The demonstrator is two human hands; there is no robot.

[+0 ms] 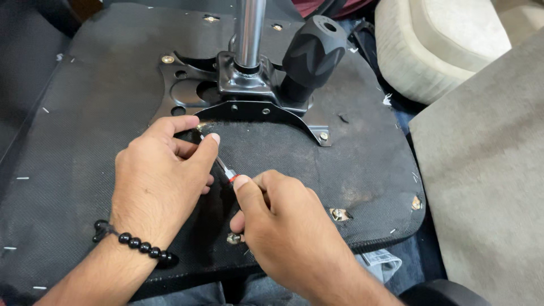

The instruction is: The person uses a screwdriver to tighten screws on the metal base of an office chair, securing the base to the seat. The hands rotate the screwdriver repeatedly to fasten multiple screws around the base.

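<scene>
On the seat underside (85,113), both hands' grips pinch a screwdriver (222,168) closed.

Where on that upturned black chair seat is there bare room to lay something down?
The widest bare patch of the seat underside lies left of the metal mounting plate, above the left hand. A smaller one sits right of the plate, below the black knob. The middle is crowded: both hands, right hand included, meet around a screwdriver.
</scene>
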